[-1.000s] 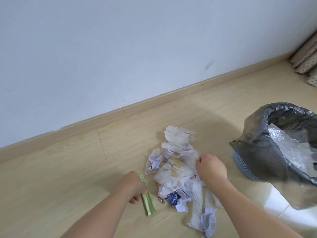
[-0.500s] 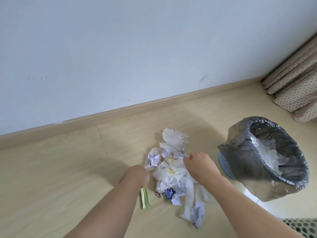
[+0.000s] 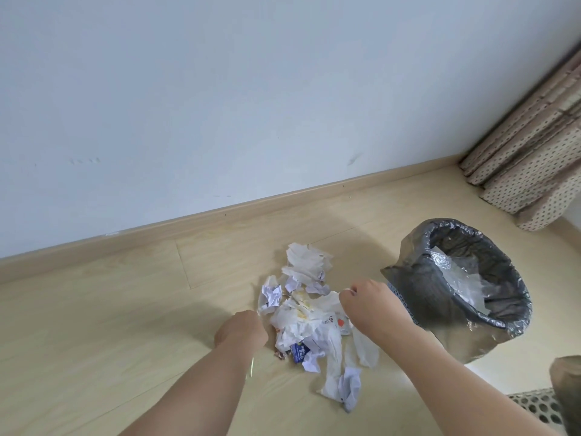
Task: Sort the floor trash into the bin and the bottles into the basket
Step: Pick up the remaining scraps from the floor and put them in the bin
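head view: wood floor (image 3: 94,309) fills the lower frame, bin (image 3: 490,313) with grey liner at right, pile of crumpled tissues and paper (image 3: 309,319) at center. right hand (image 3: 371,305) at the pile's right edge pinches a white tissue. left hand (image 3: 242,330) is curled at the pile's left, a green sliver (image 3: 251,366) peeking under it; can't tell if it's holding that.

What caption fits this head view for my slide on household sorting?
Both hands, left hand and right hand, gather crumpled tissue pile beside lined bin.
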Demonstrator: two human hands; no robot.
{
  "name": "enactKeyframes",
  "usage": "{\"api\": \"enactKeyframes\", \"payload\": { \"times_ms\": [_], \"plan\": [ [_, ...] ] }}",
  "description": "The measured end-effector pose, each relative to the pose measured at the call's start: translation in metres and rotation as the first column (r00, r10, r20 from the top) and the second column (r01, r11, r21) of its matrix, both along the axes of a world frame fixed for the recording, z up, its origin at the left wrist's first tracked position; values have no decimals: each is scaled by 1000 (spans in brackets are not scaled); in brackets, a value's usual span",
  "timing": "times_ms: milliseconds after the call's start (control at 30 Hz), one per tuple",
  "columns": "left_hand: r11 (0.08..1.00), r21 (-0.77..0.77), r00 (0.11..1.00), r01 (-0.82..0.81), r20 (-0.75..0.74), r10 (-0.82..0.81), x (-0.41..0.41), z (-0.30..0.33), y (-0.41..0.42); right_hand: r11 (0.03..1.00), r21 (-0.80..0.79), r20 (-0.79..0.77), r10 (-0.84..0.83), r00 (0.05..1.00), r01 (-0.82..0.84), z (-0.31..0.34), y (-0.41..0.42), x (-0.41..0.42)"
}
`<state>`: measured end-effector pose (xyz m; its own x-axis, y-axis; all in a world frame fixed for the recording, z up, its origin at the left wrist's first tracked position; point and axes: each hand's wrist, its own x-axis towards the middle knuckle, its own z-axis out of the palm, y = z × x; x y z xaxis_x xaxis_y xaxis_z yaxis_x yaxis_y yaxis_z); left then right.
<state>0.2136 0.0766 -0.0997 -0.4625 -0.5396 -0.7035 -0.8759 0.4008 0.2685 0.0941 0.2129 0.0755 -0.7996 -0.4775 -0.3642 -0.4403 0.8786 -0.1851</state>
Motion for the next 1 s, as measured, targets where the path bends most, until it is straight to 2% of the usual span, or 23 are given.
{"api": "enactKeyframes", "payload": {
  "times_ms": [133,233,333,467,567,633,800,867,1000],
  "plan": [
    [994,91,998,56,23,-58,18,11,-15,999,-48,-5,-17,1000,17,19,19,-4],
    [981,183,998,63,15,-66,22,33,-30,998,-40,-55,42,998,-45,32,30,-11],
    [982,190,990,6,-143,21,6,63,-41,992,-46,-50,115,992,-117,42,43,-24],
    [962,258,909,-86,-376,182,-23,117,-18,983,-171,-85,53,995,-67,48,63,-56],
    [933,346,849,-97,-461,259,-51,155,14,969,-246,-36,-18,999,9,56,77,-87],
    [935,347,824,-74,-506,253,-73,177,33,937,-338,27,-82,996,86,65,86,-111],
    [925,368,734,-91,-603,312,-141,223,72,762,-591,137,-228,964,264,83,118,-174],
    [921,372,717,-119,-609,339,-172,235,88,716,-613,162,-301,940,334,82,135,-194],
    [910,402,694,-104,-626,356,-236,250,127,671,-549,262,-427,865,498,62,168,-222]
  ]
}}
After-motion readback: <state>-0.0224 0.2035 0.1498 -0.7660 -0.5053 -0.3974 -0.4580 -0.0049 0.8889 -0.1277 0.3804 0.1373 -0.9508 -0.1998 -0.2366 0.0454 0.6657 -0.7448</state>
